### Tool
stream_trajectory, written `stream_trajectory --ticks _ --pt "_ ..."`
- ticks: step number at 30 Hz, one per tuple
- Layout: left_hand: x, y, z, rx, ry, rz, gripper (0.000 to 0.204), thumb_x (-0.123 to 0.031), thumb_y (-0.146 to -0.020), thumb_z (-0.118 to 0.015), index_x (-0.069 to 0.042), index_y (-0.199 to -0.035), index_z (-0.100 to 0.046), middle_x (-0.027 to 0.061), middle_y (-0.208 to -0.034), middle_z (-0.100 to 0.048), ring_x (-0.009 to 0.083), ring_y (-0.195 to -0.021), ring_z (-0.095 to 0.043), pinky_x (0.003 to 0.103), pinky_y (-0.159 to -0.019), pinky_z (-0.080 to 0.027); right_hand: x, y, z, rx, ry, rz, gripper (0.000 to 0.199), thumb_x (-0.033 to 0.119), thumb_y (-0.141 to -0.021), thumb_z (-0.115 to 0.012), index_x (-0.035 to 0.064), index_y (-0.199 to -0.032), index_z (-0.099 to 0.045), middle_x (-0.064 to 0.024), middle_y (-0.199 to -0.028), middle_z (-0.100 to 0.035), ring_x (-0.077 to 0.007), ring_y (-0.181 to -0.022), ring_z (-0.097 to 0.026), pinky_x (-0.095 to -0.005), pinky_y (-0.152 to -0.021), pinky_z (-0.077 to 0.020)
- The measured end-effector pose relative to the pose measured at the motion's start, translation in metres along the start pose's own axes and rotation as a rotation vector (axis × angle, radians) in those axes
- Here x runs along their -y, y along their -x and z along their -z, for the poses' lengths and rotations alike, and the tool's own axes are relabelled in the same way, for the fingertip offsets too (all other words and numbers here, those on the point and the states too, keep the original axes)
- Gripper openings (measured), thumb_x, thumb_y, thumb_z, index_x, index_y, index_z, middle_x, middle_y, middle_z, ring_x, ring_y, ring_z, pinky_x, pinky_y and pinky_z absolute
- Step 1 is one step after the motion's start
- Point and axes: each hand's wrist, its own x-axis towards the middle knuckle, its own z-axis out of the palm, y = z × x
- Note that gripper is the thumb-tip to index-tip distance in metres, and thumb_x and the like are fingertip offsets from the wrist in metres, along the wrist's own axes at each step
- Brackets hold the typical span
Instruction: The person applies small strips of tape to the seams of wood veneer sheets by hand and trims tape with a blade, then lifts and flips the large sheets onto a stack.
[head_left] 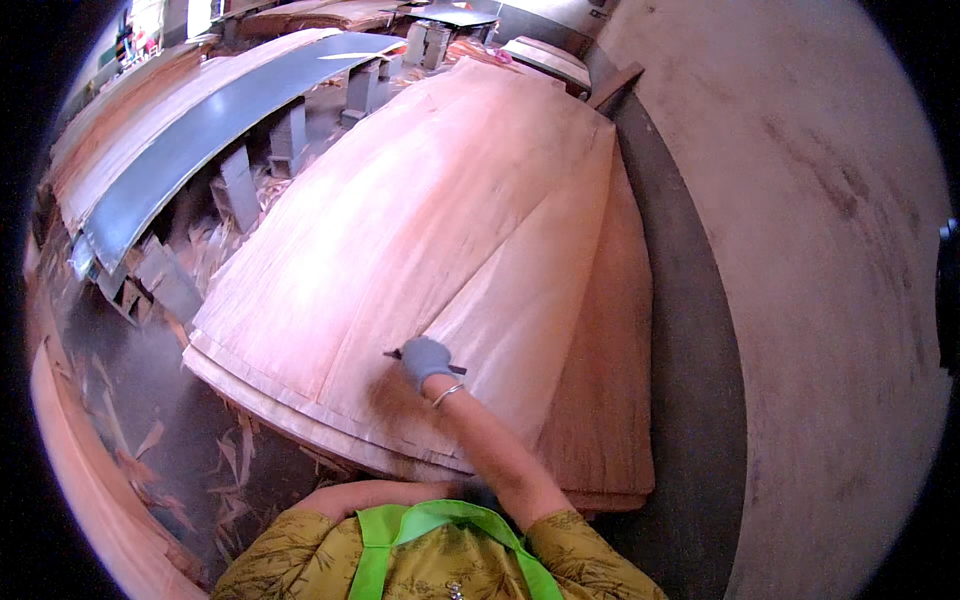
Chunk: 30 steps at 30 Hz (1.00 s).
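Observation:
My right hand (427, 360), in a grey glove, is closed round a slim dark knife-like tool (457, 370). One end of it sticks out past the fingers on the left, close over the top sheet. Beneath lies a large stack of thin pinkish wood veneer sheets (330, 270). A paler veneer piece (510, 310) overlaps the top sheet, its long edge running away from my right hand. My left forearm (375, 495) lies bent across my front at the near edge of the stack. The left hand (474, 489) is dark, blurred and partly behind my right arm; its fingers cannot be made out.
On the left a long dark shiny panel (230, 115) lies beside more veneer sheets (150, 125), near several grey blocks (238, 185). Veneer scraps (235, 450) litter the floor. A plain wall (810, 250) rises on the right. A wooden piece (614, 86) leans at the stack's far right corner.

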Motion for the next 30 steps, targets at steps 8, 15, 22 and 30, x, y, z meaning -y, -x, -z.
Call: stream_trajectory --ticks 8,15,22,30 --pt "-0.060 0.029 -0.046 0.338 -1.064 -0.462 0.026 -0.029 -0.090 -0.051 -0.005 -0.097 -0.056 0.0074 -0.083 -0.061 0.0194 -0.069 -0.055 0.034 -0.062 -0.047 0.017 0.042 -0.011 0.128 0.052 0.279 0.025 0.018 -0.081 -0.050 0.0047 -0.093 -0.068 -0.0157 -0.101 -0.064 -0.0315 -0.093 -0.063 -0.0401 -0.077 -0.0517" --pt "-0.089 0.028 -0.074 0.194 -1.765 -0.881 0.022 -0.028 -0.089 -0.054 -0.006 -0.094 -0.058 0.0058 -0.081 -0.061 0.0178 -0.070 -0.057 0.034 -0.061 -0.049 -0.145 0.179 0.040 -0.451 -1.075 -0.126 0.022 0.022 -0.088 -0.055 0.0063 -0.103 -0.063 -0.0018 -0.088 -0.062 -0.0078 -0.056 -0.046 -0.0222 -0.051 -0.0387" --pt "-0.089 0.027 -0.084 0.189 -0.640 -0.416 0.026 -0.028 -0.087 -0.054 -0.002 -0.087 -0.054 0.0144 -0.083 -0.056 0.0276 -0.074 -0.054 0.038 -0.065 -0.045 -0.135 0.241 0.035 -0.138 -1.327 -0.504 0.027 0.031 -0.091 -0.052 0.0050 -0.097 -0.057 -0.0032 -0.079 -0.057 -0.0118 -0.068 -0.053 -0.0283 -0.055 -0.0441" --pt "-0.052 0.156 -0.008 0.024 -1.170 -0.870 0.021 -0.022 -0.084 -0.057 -0.001 -0.082 -0.051 0.0156 -0.075 -0.052 0.0299 -0.070 -0.054 0.040 -0.059 -0.041 -0.125 0.265 0.106 -0.491 -1.361 -0.363 0.027 0.030 -0.090 -0.050 0.0081 -0.103 -0.058 -0.0050 -0.088 -0.059 -0.0156 -0.076 -0.055 -0.0278 -0.066 -0.0457"
